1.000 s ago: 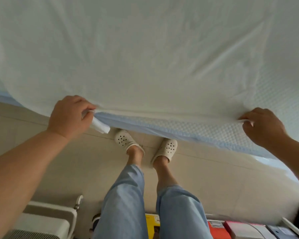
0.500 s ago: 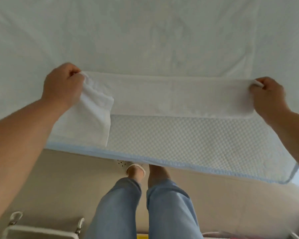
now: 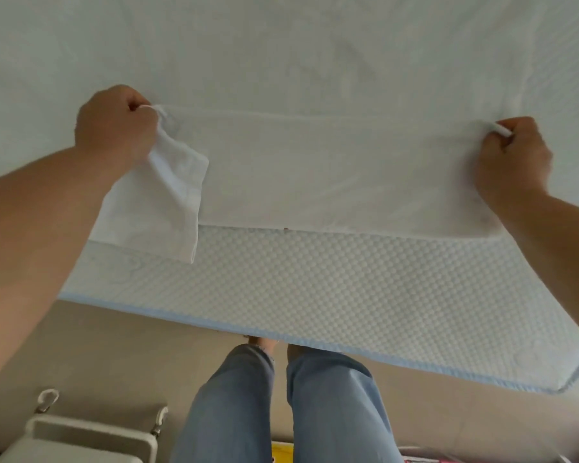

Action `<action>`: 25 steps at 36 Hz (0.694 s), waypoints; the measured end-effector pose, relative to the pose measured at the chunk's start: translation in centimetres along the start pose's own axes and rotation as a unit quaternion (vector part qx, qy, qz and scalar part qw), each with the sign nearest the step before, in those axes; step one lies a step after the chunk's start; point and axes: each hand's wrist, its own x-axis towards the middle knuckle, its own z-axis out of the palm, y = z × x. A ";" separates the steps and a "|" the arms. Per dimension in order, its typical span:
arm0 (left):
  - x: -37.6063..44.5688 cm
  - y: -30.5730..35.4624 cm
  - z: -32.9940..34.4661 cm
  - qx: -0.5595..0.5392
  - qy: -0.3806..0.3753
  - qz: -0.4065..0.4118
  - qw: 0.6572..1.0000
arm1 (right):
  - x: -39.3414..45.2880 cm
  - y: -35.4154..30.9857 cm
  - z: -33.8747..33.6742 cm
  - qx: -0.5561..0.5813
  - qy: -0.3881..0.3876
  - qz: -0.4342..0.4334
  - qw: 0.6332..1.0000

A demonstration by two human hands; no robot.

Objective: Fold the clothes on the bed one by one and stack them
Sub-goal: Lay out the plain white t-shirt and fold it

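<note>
Beyond both hands the bed [image 3: 315,45] lies flat and bare; between them the white cloth [image 3: 331,172] covers it.

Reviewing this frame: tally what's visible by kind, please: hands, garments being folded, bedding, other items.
Hands: 2, left hand and right hand
Garments: 1, white garment, gripped by both
Bedding: 1, textured mattress cover
Other: 1, white appliance
Total: 5
</note>
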 end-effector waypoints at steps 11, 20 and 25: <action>0.0 0.1 0.3 -0.004 0.004 -0.005 1.000 | -0.2 0.5 -1.1 0.032 -0.037 0.048 0.998; -8.1 4.3 1.3 0.003 0.009 0.253 0.967 | -3.0 5.1 -3.0 0.065 -0.158 0.105 0.980; -12.3 3.9 3.7 0.073 -0.105 0.319 0.939 | -3.8 6.6 -3.9 0.134 -0.184 0.106 0.968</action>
